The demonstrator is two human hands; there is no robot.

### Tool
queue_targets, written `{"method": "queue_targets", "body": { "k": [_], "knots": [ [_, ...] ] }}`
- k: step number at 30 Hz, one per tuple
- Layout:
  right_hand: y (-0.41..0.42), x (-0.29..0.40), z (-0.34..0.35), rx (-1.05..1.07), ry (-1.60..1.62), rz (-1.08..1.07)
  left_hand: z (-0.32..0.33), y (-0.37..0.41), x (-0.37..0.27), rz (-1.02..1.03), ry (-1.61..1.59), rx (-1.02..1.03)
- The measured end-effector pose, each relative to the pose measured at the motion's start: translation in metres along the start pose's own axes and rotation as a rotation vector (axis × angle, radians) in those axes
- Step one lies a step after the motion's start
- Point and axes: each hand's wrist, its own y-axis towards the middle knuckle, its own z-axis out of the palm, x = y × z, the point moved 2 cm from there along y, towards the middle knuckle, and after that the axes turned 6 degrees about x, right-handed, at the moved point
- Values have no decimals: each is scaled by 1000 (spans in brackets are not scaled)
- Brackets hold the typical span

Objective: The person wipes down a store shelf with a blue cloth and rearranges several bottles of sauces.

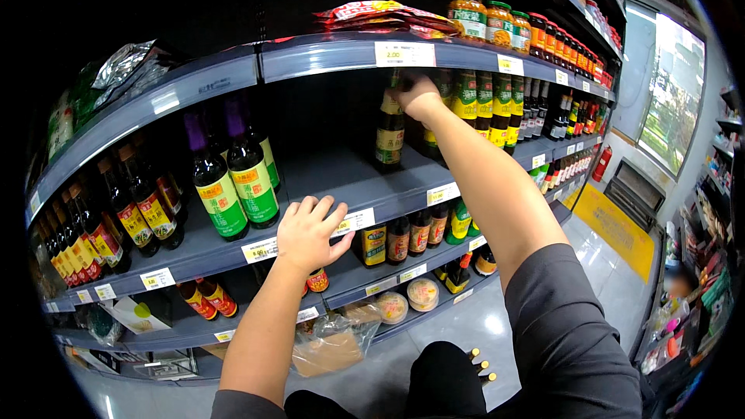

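My right hand (418,98) reaches under the upper shelf, its fingers closed around the neck of a dark sauce bottle (390,138) with a beige label. That bottle is upright on the middle shelf (343,166); its far side is hidden. Just right of it, partly behind my hand and forearm, begins a group of sauce bottles (465,99) with green and yellow labels. My left hand (311,233) rests on the shelf's front edge with fingers spread, partly over a price tag (355,222). Purple-capped soy sauce bottles (252,177) stand to its left.
Glass jars (467,17) and red packets (378,14) lie on the upper shelf. Lower down are small sauce bottles (419,231) and round tubs (423,294). Several yellow-capped bottles (482,366) stand on the floor by my knee. A fire extinguisher (602,164) is beyond the shelf end.
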Motion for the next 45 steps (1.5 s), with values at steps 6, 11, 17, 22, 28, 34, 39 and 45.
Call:
{"method": "queue_targets", "body": {
  "k": [6,11,17,22,28,34,39,45],
  "knots": [
    [29,-22,3,29,-219,-121,-3,4,-3,8,19,-8],
    [28,-15,6,62,-304,-85,3,2,-1,8,19,-11],
    [18,-26,1,75,69,73,3,5,-3,2,56,15],
    [-72,-21,-51,24,479,84,11,14,-5,3,51,43],
    [-354,-109,-91,95,561,258,15,5,-2,47,66,80],
    [-748,-346,-29,199,-172,1330,32,6,1,97,141,68],
    [-835,-318,74,337,159,1485,36,-1,16,120,204,127],
    [-852,-329,128,-92,32,1383,39,-2,26,172,253,167]
  ]
}}
